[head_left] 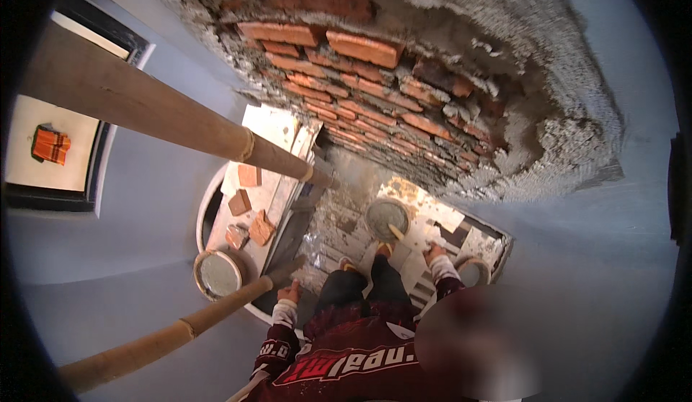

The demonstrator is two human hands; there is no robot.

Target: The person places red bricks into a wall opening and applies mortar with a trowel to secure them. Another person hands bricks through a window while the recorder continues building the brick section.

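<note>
I look down past my dark red jersey and dark trousers to my feet on a rough plank platform (pixel 339 232). My left hand (pixel 290 291) is at the lower bamboo pole (pixel 216 312), seemingly gripping it near its upper end. My right hand (pixel 435 249) reaches down onto a pale board (pixel 422 218) at the platform's right side; its fingers are too small to read. A round pan of grey mortar (pixel 387 218) with a trowel handle (pixel 396 232) sticking out sits just beyond my feet.
An exposed red brick wall (pixel 360 99) with broken plaster fills the top. A second bamboo pole (pixel 158 110) crosses the upper left. A ledge (pixel 270 131) on the left holds several loose bricks (pixel 261 227) and another mortar pan (pixel 218 274). A small bowl (pixel 472 271) sits by my right hand.
</note>
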